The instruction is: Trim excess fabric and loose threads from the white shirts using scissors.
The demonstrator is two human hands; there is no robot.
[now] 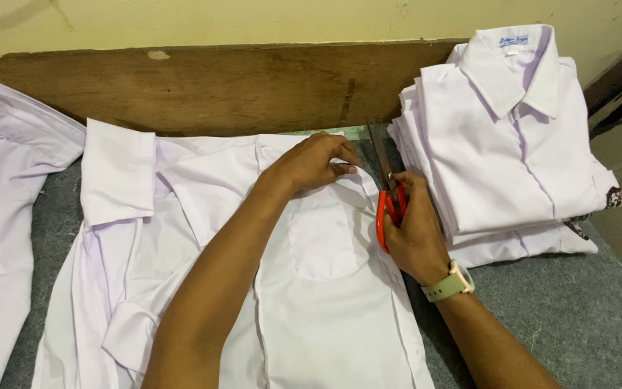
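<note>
A white shirt (325,288) is laid flat at centre frame on the grey felt surface (570,302); its upper edge is pinched by the closed fingers of the left hand (314,162); red-handled scissors (386,194) are gripped through the loops by the right hand (415,230), blades slightly parted, pointing up-frame; cloth is best held taut and blades kept clear of fingertips; folded shirts (505,130) are stacked at upper right.
</note>
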